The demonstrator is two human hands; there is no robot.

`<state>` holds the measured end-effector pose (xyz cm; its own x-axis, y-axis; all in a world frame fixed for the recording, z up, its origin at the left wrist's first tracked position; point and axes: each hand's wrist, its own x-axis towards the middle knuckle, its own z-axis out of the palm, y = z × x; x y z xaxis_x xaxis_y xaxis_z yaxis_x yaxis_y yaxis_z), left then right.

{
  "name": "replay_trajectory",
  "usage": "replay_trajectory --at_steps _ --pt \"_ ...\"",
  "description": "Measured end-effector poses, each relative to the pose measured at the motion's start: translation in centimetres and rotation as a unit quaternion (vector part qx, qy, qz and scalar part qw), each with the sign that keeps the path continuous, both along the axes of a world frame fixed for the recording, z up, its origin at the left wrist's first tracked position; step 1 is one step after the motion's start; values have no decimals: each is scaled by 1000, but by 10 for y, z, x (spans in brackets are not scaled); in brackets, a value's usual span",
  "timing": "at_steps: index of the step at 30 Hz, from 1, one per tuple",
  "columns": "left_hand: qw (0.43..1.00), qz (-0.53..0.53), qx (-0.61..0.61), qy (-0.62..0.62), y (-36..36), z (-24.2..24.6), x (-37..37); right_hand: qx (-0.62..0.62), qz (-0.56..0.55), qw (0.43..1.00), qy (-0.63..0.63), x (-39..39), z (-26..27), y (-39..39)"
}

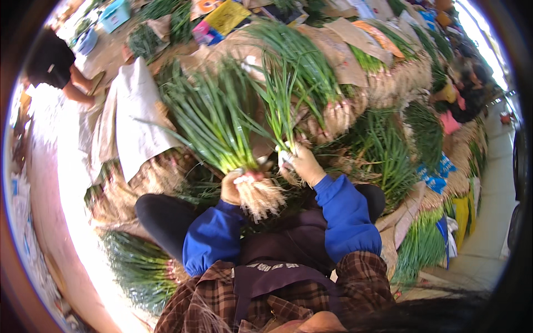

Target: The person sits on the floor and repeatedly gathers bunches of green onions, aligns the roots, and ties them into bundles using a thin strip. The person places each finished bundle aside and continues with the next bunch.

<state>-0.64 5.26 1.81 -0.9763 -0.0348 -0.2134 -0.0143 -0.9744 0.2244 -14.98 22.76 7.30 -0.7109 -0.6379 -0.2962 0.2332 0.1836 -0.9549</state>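
Observation:
My left hand (pixel 231 186) holds a thick bunch of green onions (pixel 220 137) by its pale lower stems, with the leaves fanned away from me and the roots hanging towards my lap. In my right hand (pixel 307 163) is a smaller bunch of green onions (pixel 280 104), gripped near the reddish-white bulbs just right of the larger bunch. The two bunches stand close together, and their leaves partly overlap. Both hands look gloved, below blue sleeves. The fingertips of my left hand are hidden behind the roots and stems.
Bundled green onions (pixel 306 62) lie beyond my hands, more (pixel 383 154) at right. A white sack (pixel 139 116) covers bundles at left; others (pixel 141 266) lie by my left knee. A person (pixel 56 62) stands at upper left near a turquoise basket (pixel 115 16); another person (pixel 468 98) is at far right.

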Motion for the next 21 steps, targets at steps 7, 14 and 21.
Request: replay_trajectory --at_steps 7,14,21 --pt "994 -33 100 -24 -5 4 10 234 -19 901 364 24 11 -28" --pt "996 -41 65 46 -3 1 8 87 -387 859 323 -7 98 129" --pt "991 -23 85 101 11 17 -7 633 -206 695 273 26 12 382"
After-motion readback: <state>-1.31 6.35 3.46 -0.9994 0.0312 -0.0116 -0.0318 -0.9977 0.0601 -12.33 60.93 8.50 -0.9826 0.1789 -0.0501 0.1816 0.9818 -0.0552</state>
